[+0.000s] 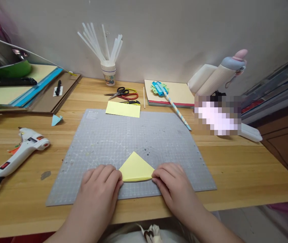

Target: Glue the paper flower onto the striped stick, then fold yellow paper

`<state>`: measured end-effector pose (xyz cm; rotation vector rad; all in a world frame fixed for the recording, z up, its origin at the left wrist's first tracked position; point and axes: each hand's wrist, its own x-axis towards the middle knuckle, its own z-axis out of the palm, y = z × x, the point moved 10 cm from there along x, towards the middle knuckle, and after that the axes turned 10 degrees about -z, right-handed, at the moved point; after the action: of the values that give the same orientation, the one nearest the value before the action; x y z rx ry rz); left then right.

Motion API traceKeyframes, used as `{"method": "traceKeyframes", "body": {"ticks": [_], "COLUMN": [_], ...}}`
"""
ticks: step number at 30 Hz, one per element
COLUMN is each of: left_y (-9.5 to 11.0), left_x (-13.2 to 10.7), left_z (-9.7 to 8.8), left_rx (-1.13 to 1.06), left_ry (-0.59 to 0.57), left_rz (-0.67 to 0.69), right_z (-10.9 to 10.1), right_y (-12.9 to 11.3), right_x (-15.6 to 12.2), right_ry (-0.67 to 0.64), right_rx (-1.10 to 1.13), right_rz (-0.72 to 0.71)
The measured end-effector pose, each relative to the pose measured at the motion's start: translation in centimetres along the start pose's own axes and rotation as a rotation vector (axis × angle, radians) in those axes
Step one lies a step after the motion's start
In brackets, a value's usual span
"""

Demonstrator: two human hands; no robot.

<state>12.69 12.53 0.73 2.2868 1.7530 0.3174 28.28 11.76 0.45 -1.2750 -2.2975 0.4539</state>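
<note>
Near the front edge of the cutting mat (pixel 103 131), a folded yellow triangle (pixel 136 167) points away, its side corners pinched by fingers of the left hand (pixel 99 185) and right hand (pixel 173 182). Probably light paper, easily creased, it suits gentle corner holds. A yellow strip (pixel 123 110) overlaps the back edge.

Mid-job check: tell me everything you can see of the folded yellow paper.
The folded yellow paper is plain pale yellow and looks matte. It forms a triangle, its peak pointing away from the person and its long edge nearest them. Several layers show along that edge, which bows slightly. It is over the near part of the gray cutting mat. The left hand grips its left corner, the right hand its right; both corner tips are hidden.
</note>
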Motion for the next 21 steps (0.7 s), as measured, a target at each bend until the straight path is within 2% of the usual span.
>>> {"method": "traceKeyframes", "body": {"ticks": [6, 13, 17, 21], "left_y": [2.5, 2.7, 2.6, 2.4], "left_x": [0.8, 1.4, 1.5, 1.5], "left_z": [0.7, 1.3, 1.6, 1.3], "left_rx": [-0.027, 0.111, 0.1, 0.075], "left_ry": [-0.019, -0.057, -0.091, -0.078], "left_rz": [0.03, 0.024, 0.016, 0.006], "right_z": [0.6, 0.2, 1.2, 2.0], "right_y": [0.1, -0.7, -2.4, -2.6], "right_x": [0.5, 1.1, 1.9, 2.4], "right_ry": [-0.051, -0.073, -0.06, -0.061], "right_rx": [-0.061, -0.119, -0.099, -0.136], "right_rz": [0.029, 0.067, -0.014, -0.027]}}
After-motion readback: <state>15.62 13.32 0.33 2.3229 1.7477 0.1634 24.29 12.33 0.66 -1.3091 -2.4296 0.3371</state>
